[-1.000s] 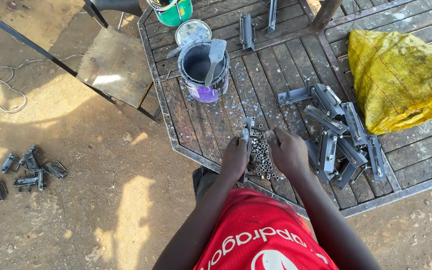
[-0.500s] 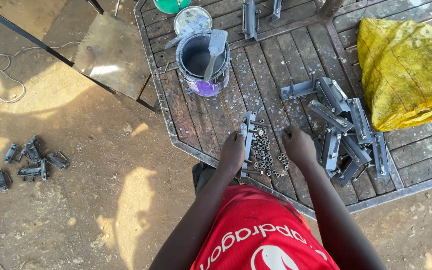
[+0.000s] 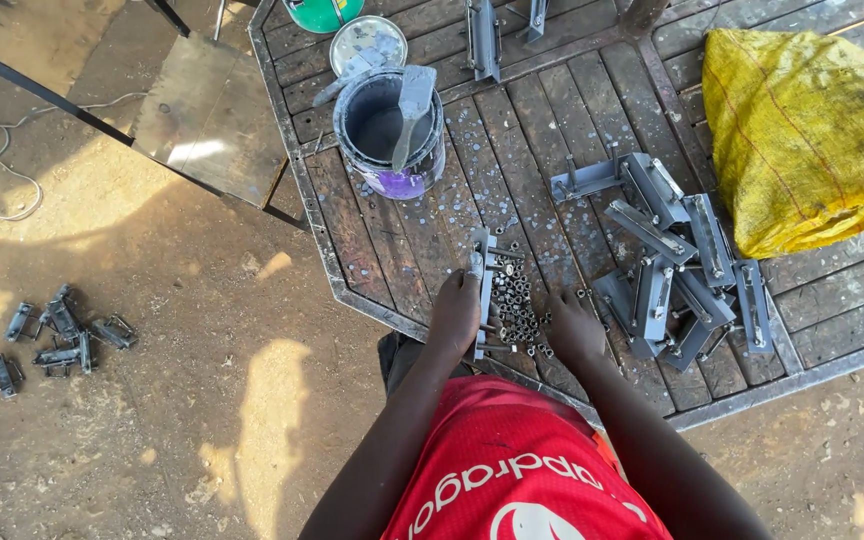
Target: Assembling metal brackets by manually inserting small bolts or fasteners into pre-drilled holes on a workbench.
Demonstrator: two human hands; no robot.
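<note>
1. Nearest the camera, a red shirt (image 3: 512, 470) fills the bottom of the view, both bare arms reaching up to the near edge of the tabletop (image 3: 392, 250), an eight-sided top of worn wooden slats in a metal rim.
2. The left hand (image 3: 455, 312) lies over the lower end of a long grey metal bracket (image 3: 482, 275); its fingers curl on the bar, though how firmly they grip cannot be told.
3. The right hand (image 3: 574, 330) rests palm down just beside a small heap of dark bolts (image 3: 517, 310), fingers loosely bent; whether it holds one cannot be told.
4. The bracket lies along the slats near the front rim, the bolts touching its right side.
5. To the right, a jumbled pile of brackets (image 3: 672, 270), angular and dull grey, leaves a bare strip of wood between it and the bolts.
6. Farther back stands a round paint can (image 3: 392, 135), purple-streaked, a flat brush (image 3: 414, 100) leaning in it, its lid (image 3: 367, 40) behind.
7. A crumpled yellow sack (image 3: 812, 130) covers the far right.
8. On the sandy ground (image 3: 152, 380) at left lie more metal parts (image 3: 57, 335), well apart.
</note>
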